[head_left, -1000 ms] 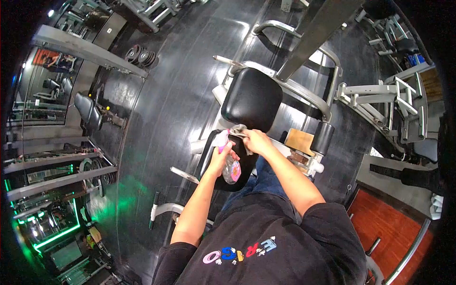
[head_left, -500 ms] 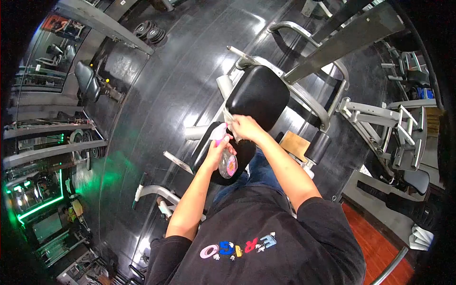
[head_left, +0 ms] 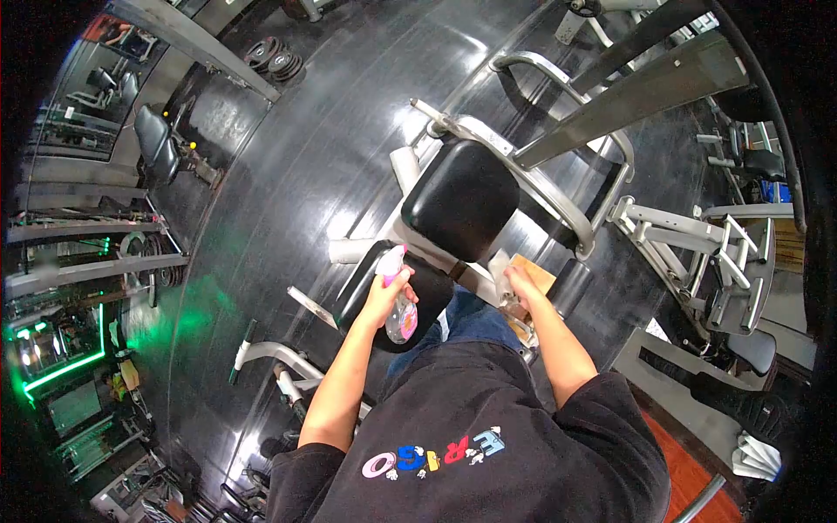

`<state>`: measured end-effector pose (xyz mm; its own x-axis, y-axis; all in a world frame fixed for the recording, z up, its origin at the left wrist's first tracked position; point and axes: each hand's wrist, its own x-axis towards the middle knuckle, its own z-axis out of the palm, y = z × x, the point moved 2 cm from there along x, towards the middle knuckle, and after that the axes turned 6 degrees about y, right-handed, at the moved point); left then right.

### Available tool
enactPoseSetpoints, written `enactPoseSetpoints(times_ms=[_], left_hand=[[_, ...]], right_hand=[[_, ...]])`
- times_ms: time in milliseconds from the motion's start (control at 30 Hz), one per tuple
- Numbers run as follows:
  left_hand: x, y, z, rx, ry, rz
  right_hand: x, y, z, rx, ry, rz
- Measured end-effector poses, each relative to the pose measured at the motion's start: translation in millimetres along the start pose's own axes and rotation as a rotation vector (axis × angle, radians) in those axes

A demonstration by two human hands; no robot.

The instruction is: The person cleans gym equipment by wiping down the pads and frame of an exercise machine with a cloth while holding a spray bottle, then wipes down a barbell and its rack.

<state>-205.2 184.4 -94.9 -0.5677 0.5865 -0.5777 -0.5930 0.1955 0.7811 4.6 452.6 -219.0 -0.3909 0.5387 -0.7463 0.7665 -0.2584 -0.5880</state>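
My left hand is wrapped round a clear spray bottle with a pink and white trigger head and a pink label. The bottle is held over the lower black pad of a gym machine. Closed on a pale cloth, my right hand is at the machine's frame, right of the larger black pad. A wooden board and a black roller pad are close by that hand. Whether the cloth touches the frame I cannot tell.
Grey metal bars of the machine curve round behind the pads. Another machine stands to the right. Weight plates lie on the dark floor at the back. A bench stands at the left.
My right hand has moved with the cloth off the black pads, rightward and down to the machine's frame. My left hand has shifted slightly left with the spray bottle.
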Motion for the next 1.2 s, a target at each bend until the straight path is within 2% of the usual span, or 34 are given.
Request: enactPoseSetpoints(times_ms=[100, 167, 233, 300, 433, 500, 567, 633, 733, 767, 833, 867, 900, 933, 967, 1033, 1100, 1167, 1200], left_hand=[[0, -2, 3, 0.002, 0.035, 0.023], [-1, -2, 8, 0.012, 0.076, 0.011], [2, -9, 9, 0.033, 0.129, 0.029], [-1, -10, 15, 0.048, 0.175, 0.038], [-12, -12, 32, 0.137, 0.286, 0.121], [-17, -18, 38, 0.139, 0.296, 0.156], [-24, -24, 45, 0.064, 0.319, 0.136], [-30, -24, 51, 0.019, 0.303, 0.179], [-50, -18, 57, 0.011, 0.328, 0.205], [-57, -15, 58, 0.011, 0.334, 0.209], [-72, -14, 58, 0.05, 0.373, 0.169], [-79, -13, 59, 0.078, 0.383, 0.182], [-85, -12, 59, 0.108, 0.391, 0.194], [-90, -11, 60, 0.12, 0.402, 0.19], [-93, -13, 61, 0.115, 0.408, 0.192], [-100, -17, 63, 0.075, 0.455, 0.173], [-102, -20, 68, 0.027, 0.458, 0.164], [-102, -20, 74, 0.031, 0.461, 0.155], [-100, -19, 76, 0.036, 0.457, 0.154]], right_hand=[[19, -39, -30, 0.073, 0.1, -0.098], [53, -64, -36, 0.083, 0.293, -0.398], [43, -128, -38, -0.15, 0.524, -0.551], [60, -181, -28, -0.181, 0.529, -0.781], [57, -290, 21, -0.375, 0.535, -1.082], [32, -330, 51, -0.569, 0.298, -1.14], [-2, -347, 92, -1.258, -0.012, -1.025], [-27, -322, 129, -1.387, -0.189, -1.093], [-35, -277, 144, -1.097, -0.289, -1.633], [-26, -274, 138, -1.105, -0.305, -1.644], [-21, -285, 119, -0.887, -0.305, -1.83], [-13, -298, 113, -1.002, -0.342, -1.723], [0, -305, 103, -0.964, -0.261, -1.636], [21, -317, 94, -1.121, -0.197, -1.456], [35, -329, 75, -1.052, -0.128, -1.514], [60, -339, 52, -0.966, -0.076, -1.478], [74, -339, 48, -0.703, -0.157, -1.386], [82, -334, 46, -0.745, -0.125, -1.3], [82, -333, 43, -0.689, -0.029, -1.277]])
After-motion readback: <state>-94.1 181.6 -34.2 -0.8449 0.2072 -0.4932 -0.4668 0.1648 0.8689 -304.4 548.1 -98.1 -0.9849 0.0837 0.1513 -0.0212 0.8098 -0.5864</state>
